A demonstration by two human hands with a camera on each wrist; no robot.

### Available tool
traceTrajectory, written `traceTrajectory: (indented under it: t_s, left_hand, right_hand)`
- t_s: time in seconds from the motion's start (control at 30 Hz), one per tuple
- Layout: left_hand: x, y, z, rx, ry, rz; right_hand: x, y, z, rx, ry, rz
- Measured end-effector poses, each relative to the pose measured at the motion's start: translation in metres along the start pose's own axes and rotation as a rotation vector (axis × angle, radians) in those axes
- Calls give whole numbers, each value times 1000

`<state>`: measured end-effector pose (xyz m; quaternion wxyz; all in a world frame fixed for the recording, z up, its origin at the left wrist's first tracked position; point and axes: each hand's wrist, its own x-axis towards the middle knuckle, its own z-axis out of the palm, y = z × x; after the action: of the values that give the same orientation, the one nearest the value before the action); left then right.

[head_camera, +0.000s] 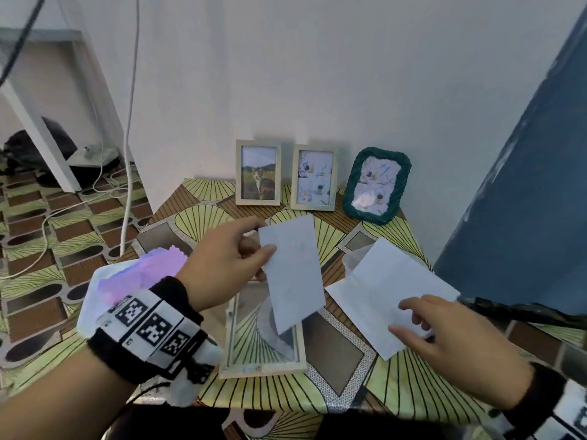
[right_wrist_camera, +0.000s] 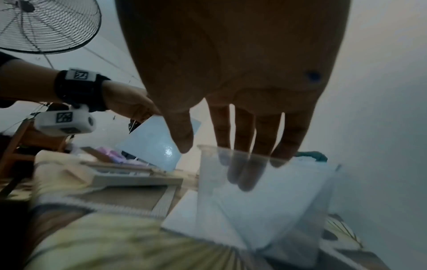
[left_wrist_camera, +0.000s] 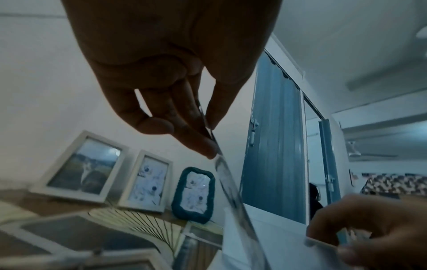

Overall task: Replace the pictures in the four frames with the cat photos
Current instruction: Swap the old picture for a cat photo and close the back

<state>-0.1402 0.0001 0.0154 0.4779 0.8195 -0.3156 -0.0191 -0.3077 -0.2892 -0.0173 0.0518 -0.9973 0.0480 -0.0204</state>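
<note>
My left hand (head_camera: pixel 266 252) pinches the upper left edge of a photo (head_camera: pixel 290 271) between thumb and fingers, its white back towards me. The photo hangs tilted above a pale wooden frame (head_camera: pixel 263 366) that lies flat on the table with only glass in it. My right hand (head_camera: pixel 409 315) rests with straight fingers on white sheets (head_camera: pixel 381 281) to the right. In the right wrist view its fingertips (right_wrist_camera: pixel 245 175) sit behind a clear plastic sleeve (right_wrist_camera: pixel 265 191). At the wall stand a cat photo frame (head_camera: pixel 258 173), a pale frame with an abstract picture (head_camera: pixel 313 177) and a green frame (head_camera: pixel 376 185).
A purple cloth (head_camera: pixel 149 271) lies on something white at the table's left edge. A blue door (head_camera: pixel 524 185) stands close on the right. The patterned tablecloth (head_camera: pixel 203 214) matches the floor, where cables (head_camera: pixel 57 217) trail at the left.
</note>
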Motion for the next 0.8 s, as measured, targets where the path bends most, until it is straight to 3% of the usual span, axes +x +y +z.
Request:
traceTrajectory:
  t_s: [0.2,0.27,0.47,0.8]
  left_hand:
    - [9,0,40,-143,-144,-216]
    - [14,-1,52,-141,-189,-281]
    - [26,-2,74,-215,-300,-455]
    - [48,-4,104,25,-408,-489]
  right_hand:
    - [-19,11,14,-39,205,-162]
    - [-18,16,16,-5,211,-191]
    - [-5,30,14,286,237,-90]
    - [9,16,9,242,142,-144]
